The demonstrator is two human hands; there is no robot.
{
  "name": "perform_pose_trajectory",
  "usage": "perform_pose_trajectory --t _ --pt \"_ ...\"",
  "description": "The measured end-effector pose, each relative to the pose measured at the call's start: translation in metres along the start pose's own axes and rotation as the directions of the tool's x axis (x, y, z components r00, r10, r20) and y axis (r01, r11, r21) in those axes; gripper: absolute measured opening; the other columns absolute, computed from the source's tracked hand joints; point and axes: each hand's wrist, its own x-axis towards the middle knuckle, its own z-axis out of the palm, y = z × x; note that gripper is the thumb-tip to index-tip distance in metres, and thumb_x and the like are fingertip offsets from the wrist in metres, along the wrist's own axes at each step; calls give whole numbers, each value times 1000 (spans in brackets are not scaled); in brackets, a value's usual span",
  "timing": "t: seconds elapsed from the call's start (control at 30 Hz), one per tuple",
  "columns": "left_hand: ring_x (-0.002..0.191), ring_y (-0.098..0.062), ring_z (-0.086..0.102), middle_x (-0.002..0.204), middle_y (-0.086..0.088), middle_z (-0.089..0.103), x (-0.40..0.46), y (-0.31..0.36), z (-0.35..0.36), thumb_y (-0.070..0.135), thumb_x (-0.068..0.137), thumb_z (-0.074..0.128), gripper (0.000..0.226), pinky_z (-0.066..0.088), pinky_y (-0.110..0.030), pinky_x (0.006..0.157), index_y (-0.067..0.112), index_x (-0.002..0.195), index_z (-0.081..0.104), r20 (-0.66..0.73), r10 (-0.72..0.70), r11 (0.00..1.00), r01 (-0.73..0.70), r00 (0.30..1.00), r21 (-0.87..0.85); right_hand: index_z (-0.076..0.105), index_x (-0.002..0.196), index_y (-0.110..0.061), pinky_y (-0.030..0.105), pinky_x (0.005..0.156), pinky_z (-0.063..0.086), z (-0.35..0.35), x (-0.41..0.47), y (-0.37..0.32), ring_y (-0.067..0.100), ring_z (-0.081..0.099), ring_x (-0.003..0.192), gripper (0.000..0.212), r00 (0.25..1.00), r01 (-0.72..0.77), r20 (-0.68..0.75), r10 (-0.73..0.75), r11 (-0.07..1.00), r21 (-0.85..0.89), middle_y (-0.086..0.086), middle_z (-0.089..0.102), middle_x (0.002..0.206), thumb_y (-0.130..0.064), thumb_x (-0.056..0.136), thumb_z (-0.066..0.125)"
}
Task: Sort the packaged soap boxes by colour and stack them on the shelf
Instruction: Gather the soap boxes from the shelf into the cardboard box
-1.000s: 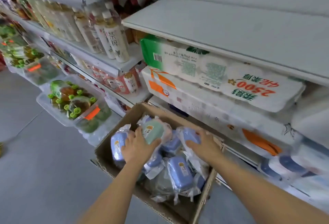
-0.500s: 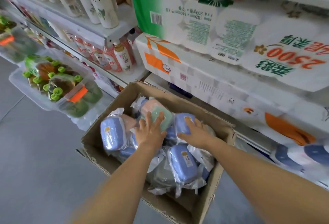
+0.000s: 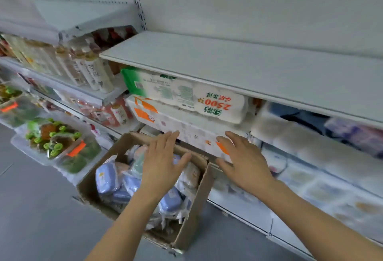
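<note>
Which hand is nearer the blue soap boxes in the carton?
Left. The left hand hovers open over the blue soap boxes; the right hand is beyond the carton, by the shelf.

You have two bare hands in view — the left hand (image 3: 163, 164) and the right hand (image 3: 244, 162), both with fingers spread and holding nothing — above one open brown cardboard carton (image 3: 199, 204) on the grey floor. In it you can count about four plastic-wrapped blue soap boxes (image 3: 106, 176), one wrapped green soap box (image 3: 138, 164) and at least one pale pink one (image 3: 139, 150); the rest are hidden or too blurred to count. Under the one bare white metal shelf (image 3: 238, 70) lie two white plastic-wrapped tissue packs (image 3: 186, 97), stacked — and to your left two clear plastic tubs of green-capped bottles (image 3: 56, 138).
</note>
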Motion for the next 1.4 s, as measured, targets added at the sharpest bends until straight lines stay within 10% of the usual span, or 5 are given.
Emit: perform_pose_trajectory --t 0.13,0.47,0.77,1.1,1.4 --pt "126 -29 49 136 -5 55 -13 105 -14 60 88 44 67 43 -46 103 16 139 51 -107 157 986 -162 982 -37 59 128 -18 45 80 51 -77 -66 50 34 58 114 51 991 -57 -119 58 998 6 11 56 135 -43 85 47" --pt "129 -24 43 139 -4 51 -28 370 11 53 87 55 67 34 -35 107 16 143 46 -145 453 852 -475 879 -217 37 147 -26 41 104 34 -233 -226 223 23 26 140 54 898 -291 -362 249 955 -65 -1 24 158 -40 97 50" --pt "140 -14 32 153 6 31 6 551 48 48 90 64 73 30 -37 115 30 151 29 126 513 711 -338 849 -616 39 145 -25 42 108 32 -302 -315 367 26 29 138 55 667 -626 -478 572 778 59 2 29 155 -43 95 53" --pt "143 -36 24 162 0 6 81 716 152 78 65 68 118 30 -52 113 28 155 10 351 496 848 -357 794 -391 9 146 -43 61 113 20 -337 -348 521 35 3 147 97 306 -885 -407 861 415 212 -4 -10 159 -63 73 70" --pt "132 -41 36 160 -4 7 97 743 200 51 78 71 101 37 -49 100 23 154 11 248 375 912 -308 893 -269 4 147 -37 52 97 40 -320 -359 539 42 37 127 93 309 -879 -447 839 432 203 15 23 151 -59 81 65"
